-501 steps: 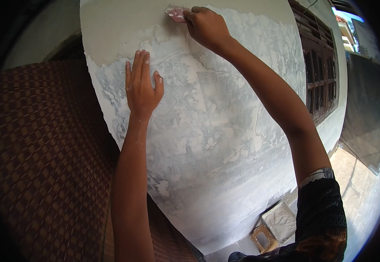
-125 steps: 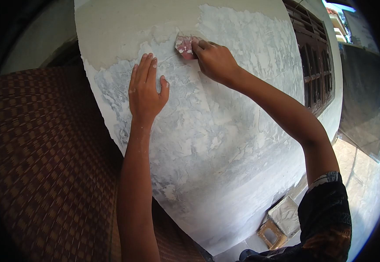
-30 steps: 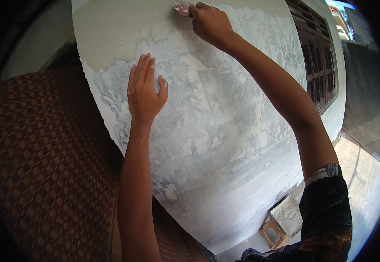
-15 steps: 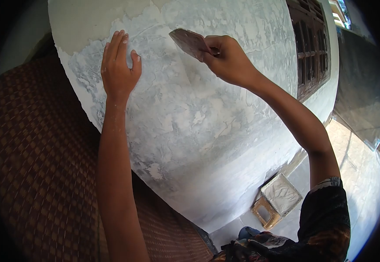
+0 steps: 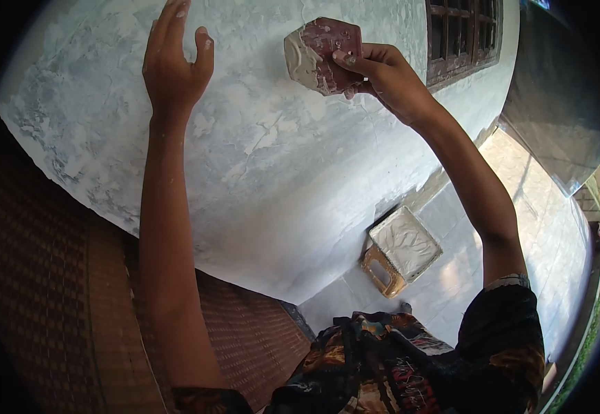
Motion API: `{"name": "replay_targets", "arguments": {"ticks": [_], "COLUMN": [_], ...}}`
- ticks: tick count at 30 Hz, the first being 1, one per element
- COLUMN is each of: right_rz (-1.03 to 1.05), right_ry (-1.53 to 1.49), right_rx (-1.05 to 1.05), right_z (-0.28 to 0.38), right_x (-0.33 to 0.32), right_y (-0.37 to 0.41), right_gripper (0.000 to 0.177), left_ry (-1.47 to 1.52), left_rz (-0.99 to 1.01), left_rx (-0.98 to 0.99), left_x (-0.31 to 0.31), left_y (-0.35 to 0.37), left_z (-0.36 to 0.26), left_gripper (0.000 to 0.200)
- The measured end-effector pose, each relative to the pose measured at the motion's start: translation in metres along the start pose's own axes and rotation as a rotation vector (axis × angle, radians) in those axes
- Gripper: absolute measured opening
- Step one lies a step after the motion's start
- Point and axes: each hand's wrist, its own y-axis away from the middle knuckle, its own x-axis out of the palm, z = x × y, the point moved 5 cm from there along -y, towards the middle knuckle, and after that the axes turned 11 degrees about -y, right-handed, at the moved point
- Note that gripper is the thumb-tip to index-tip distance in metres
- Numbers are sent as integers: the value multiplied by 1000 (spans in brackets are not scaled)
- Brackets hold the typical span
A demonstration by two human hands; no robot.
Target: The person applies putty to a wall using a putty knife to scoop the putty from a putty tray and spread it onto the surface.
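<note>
My right hand point(image 5: 386, 76) grips a dark red putty scraper point(image 5: 334, 43), thumb on its near face. Pale wet putty coats the scraper's left side. Behind it stands the wall point(image 5: 258, 159), covered in patchy white and grey filler. Up at the top left, my left hand point(image 5: 175, 62) lies against or close to the wall with its fingers stretched out and thumb apart; its fingertips reach the frame's top edge. White specks of putty mark the fingers of both hands.
A square tray of putty point(image 5: 405, 241) rests on a yellowish stool point(image 5: 382, 274) on the tiled floor by the wall's foot. A brown woven mat screen point(image 5: 44, 276) borders the lower left. At the upper right is a dark wooden barred window point(image 5: 462, 38).
The scraper has turned so that its putty-coated face shows to me. My view has tilted downward, bringing the tray and stool higher in the frame. The left hand stays stretched out.
</note>
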Motion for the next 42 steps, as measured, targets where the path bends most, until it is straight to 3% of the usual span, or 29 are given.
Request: {"name": "replay_targets", "arguments": {"ticks": [7, 16, 25, 34, 36, 38, 42], "right_rz": [-23, -3, -206, -322, -428, -390, -337], "right_ry": [-141, -288, -481, -393, -467, -198, 18], "right_rx": [163, 394, 757, 1058, 1093, 1138, 1123], "right_z": [-47, -153, -347, -513, -542, -561, -616], "right_x": [-107, -230, -266, -262, -255, -254, -251], "right_y": [33, 81, 201, 346, 372, 394, 443], "right_gripper": [25, 23, 36, 33, 29, 27, 27], "left_ry": [43, 179, 354, 536, 538, 559, 587], "left_rz": [-28, 125, 557, 1008, 1123, 1188, 1317], "left_rx": [-78, -272, -501, -590, -623, -632, -683], "left_x": [76, 161, 196, 197, 195, 190, 180], "left_y": [22, 90, 236, 392, 425, 453, 505], "left_z": [-98, -239, -362, -457, -473, -485, -509], "left_gripper": [39, 43, 45, 46, 46, 46, 47]}}
